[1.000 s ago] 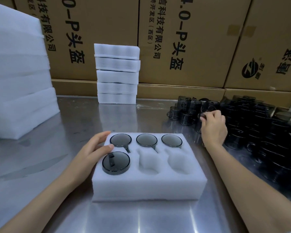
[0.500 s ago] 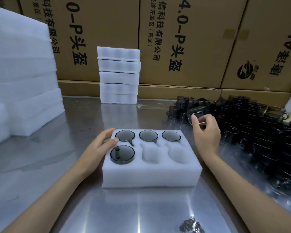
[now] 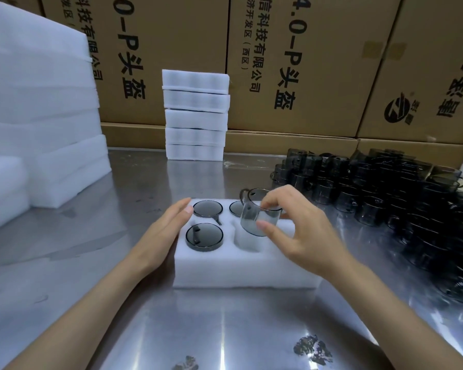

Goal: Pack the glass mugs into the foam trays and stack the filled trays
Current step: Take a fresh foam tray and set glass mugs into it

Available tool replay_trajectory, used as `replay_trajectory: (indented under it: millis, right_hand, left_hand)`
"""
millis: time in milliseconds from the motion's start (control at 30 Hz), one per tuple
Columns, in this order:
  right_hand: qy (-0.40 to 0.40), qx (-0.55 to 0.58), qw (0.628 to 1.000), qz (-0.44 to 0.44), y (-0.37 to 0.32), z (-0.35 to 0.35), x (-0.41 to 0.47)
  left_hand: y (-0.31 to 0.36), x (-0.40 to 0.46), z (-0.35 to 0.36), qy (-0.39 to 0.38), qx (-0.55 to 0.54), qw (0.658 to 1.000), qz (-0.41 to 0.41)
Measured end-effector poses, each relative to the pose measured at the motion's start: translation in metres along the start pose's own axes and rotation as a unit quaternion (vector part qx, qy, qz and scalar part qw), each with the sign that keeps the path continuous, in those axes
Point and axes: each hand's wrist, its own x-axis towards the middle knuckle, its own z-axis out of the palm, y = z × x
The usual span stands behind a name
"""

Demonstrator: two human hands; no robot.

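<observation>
Right hand (image 3: 302,231) pinches a glass mug (image 3: 259,212) above the near-middle pocket | left hand (image 3: 163,231), fingers straight, steadies the foam tray (image 3: 241,273) at its left edge | three seated mugs visible, others hidden | finished stack (image 3: 195,116) at desk's far edge | loose mugs (image 3: 385,198) remain.

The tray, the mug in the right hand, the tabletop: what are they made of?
Tray: soft white foam, matte, fuzzy-edged pockets.
Mug: smoky transparent glass, probably; the tray shows through it.
Tabletop: likely stainless steel, brushed, with glare streaks and reflections.
</observation>
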Motion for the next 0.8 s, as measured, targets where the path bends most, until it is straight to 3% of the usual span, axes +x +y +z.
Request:
replay_trajectory:
  millis: [367,600,800]
  right_hand:
    - [-0.047,-0.017,0.999,0.005,-0.015,0.007,-0.007]
    - [-0.065,-0.006,0.998,0.019,-0.016,0.008,-0.009]
    - [-0.092,-0.003,0.994,0.053,-0.017,0.003,-0.009]
  left_hand:
    - [0.007,-0.005,0.003,-0.005,0.031,1.0,-0.003]
    - [0.01,-0.007,0.0,0.002,0.115,0.993,0.021]
    - [0.031,-0.023,0.002,0.016,0.224,0.963,0.152]
